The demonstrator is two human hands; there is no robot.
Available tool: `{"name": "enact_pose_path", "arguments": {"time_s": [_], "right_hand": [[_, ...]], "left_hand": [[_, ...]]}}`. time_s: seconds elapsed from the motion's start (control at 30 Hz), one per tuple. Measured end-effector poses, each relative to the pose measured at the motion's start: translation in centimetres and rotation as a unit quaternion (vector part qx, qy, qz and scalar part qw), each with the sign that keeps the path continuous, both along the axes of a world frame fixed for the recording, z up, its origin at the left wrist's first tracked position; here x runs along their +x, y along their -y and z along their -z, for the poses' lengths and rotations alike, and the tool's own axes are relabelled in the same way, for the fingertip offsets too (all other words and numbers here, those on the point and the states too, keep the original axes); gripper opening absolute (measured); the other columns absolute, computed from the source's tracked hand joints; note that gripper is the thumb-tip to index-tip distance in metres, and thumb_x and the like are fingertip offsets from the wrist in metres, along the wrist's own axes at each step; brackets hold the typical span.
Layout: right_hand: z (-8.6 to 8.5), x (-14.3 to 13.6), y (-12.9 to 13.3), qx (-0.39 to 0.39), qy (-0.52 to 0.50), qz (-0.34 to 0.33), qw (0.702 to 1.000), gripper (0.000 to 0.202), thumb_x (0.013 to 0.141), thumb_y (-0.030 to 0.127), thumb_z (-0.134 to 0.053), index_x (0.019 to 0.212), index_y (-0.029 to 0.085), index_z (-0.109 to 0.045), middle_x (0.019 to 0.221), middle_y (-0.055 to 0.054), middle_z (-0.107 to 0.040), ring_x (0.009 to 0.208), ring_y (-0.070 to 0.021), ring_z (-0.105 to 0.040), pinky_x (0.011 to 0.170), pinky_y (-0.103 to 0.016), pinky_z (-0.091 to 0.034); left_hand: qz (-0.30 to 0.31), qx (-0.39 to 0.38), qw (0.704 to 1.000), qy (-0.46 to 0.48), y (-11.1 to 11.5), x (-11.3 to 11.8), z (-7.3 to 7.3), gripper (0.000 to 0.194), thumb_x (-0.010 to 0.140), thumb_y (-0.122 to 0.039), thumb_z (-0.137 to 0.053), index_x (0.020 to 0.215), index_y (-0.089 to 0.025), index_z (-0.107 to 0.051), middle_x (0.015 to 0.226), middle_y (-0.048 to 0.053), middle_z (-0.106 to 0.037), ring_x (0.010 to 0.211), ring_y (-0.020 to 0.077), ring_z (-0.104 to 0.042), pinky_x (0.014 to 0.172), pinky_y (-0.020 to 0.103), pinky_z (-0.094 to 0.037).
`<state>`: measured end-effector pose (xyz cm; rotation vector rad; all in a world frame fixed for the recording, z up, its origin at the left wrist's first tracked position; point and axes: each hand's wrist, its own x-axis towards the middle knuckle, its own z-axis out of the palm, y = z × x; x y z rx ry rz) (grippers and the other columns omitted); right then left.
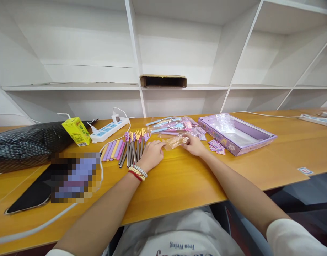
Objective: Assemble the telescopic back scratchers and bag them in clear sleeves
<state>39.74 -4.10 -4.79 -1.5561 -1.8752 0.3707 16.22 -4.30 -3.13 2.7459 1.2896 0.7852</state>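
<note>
My left hand (153, 155), with bracelets at the wrist, pinches the left end of a crinkled clear plastic bag (174, 142). The bag's right end is between the fingers of my right hand (192, 145). Left of my left hand lie several small fork-like pieces with metal rods (130, 151) and yellow or purple claw heads. Beside them is a row of purple, yellow and pink tubes (112, 150). Behind the bag sits a pile of clear packets (171, 125) with blue and pink items. Small pink-purple cards (216, 146) lie right of my right hand.
An open purple box (229, 142) holding clear plastic stands at the right. Leftward are a white power strip (110, 129), a yellow drink carton (76, 131), a black bag (32, 144) and a dark tablet (32, 188). White shelves (179, 46) rise behind, and a cable crosses the left side.
</note>
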Motion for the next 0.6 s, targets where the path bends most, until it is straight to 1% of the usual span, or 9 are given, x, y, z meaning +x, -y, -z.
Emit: {"name": "enact_pose_path", "arguments": {"time_s": [0.1,0.2,0.27,0.33,0.37,0.43,0.47,0.53,0.6], "right_hand": [[-0.1,0.2,0.1,-0.012,0.005,0.014,1.0,0.055,0.07,0.018,-0.058,0.124,0.017,-0.051,0.074,-0.004,-0.068,0.073,-0.0196,-0.061,0.072,-0.03,-0.043],[-0.2,0.5,0.1,-0.026,-0.006,0.034,0.999,0.058,0.067,0.014,-0.055,0.125,0.016,-0.052,0.076,-0.005,-0.069,0.076,-0.021,-0.062,0.073,-0.031,-0.044],[-0.2,0.8,-0.1,-0.031,-0.032,0.051,0.998,0.057,0.067,0.016,-0.054,0.124,0.016,-0.052,0.082,-0.007,-0.069,0.076,-0.0211,-0.061,0.072,-0.031,-0.045],[-0.2,0.9,-0.3,-0.031,-0.075,0.05,0.995,0.056,0.066,0.019,-0.055,0.122,0.015,-0.053,0.097,-0.009,-0.068,0.078,-0.0203,-0.061,0.071,-0.032,-0.046],[-0.2,1.0,-0.4,-0.026,-0.103,0.037,0.994,0.056,0.065,0.019,-0.055,0.121,0.015,-0.054,0.105,-0.01,-0.066,0.079,-0.0197,-0.061,0.071,-0.031,-0.047],[-0.3,1.0,-0.3,-0.005,-0.17,-0.015,0.985,0.055,0.063,0.017,-0.052,0.118,0.017,-0.056,0.118,-0.01,-0.061,0.085,-0.019,-0.06,0.072,-0.031,-0.048],[-0.5,0.9,-0.1,0.006,-0.205,-0.054,0.977,0.056,0.061,0.016,-0.051,0.117,0.018,-0.057,0.121,-0.009,-0.059,0.089,-0.0193,-0.06,0.072,-0.031,-0.048],[-1.0,0.7,0.5,0.008,-0.271,-0.146,0.951,0.058,0.058,0.013,-0.048,0.115,0.02,-0.059,0.121,-0.007,-0.06,0.097,-0.0207,-0.058,0.075,-0.031,-0.048],[-1.5,0.2,1.3,-0.023,-0.32,-0.243,0.915,0.058,0.056,0.013,-0.047,0.112,0.021,-0.062,0.117,-0.006,-0.062,0.103,-0.022,-0.057,0.08,-0.032,-0.047]], "left_hand": [[-0.014,0.03,0.997,0.066,0.3,0.2,-0.3,0.019,0.081,-0.021,-0.046,0.087,-0.018,-0.063,0.09,0.006,-0.067,0.089,0.019,-0.058,0.086,0.033,-0.042],[-0.019,0.029,0.989,0.144,0.7,0.0,-0.8,0.011,0.076,-0.023,-0.051,0.07,-0.018,-0.058,0.072,0.003,-0.062,0.073,0.0159,-0.056,0.073,0.03,-0.043],[0.022,-0.008,0.981,0.195,1.0,-0.2,-1.1,0.01,0.071,-0.022,-0.052,0.062,-0.017,-0.053,0.062,0.001,-0.057,0.063,0.0131,-0.052,0.064,0.027,-0.042],[0.098,-0.082,0.965,0.228,1.4,-0.3,-1.3,0.012,0.07,-0.024,-0.053,0.06,-0.017,-0.052,0.059,0.0,-0.054,0.057,0.0111,-0.048,0.059,0.025,-0.04],[0.132,-0.125,0.951,0.248,1.6,-0.3,-1.4,0.014,0.07,-0.027,-0.053,0.061,-0.017,-0.053,0.057,-0.001,-0.052,0.054,0.0104,-0.046,0.056,0.025,-0.038],[0.17,-0.195,0.914,0.313,1.7,-0.3,-1.4,0.022,0.075,-0.036,-0.048,0.07,-0.016,-0.056,0.052,-0.002,-0.047,0.049,0.0095,-0.04,0.052,0.025,-0.035],[0.167,-0.214,0.894,0.356,1.7,-0.2,-1.3,0.027,0.079,-0.04,-0.043,0.075,-0.016,-0.057,0.049,-0.003,-0.042,0.046,0.0093,-0.037,0.05,0.025,-0.033],[0.129,-0.223,0.866,0.428,1.4,0.0,-1.3,0.035,0.084,-0.044,-0.035,0.083,-0.017,-0.056,0.046,-0.006,-0.033,0.044,0.0094,-0.032,0.048,0.025,-0.03],[0.061,-0.223,0.867,0.442,1.0,0.3,-1.2,0.034,0.085,-0.046,-0.038,0.085,-0.017,-0.055,0.048,-0.006,-0.035,0.045,0.0097,-0.035,0.048,0.024,-0.03]]}}
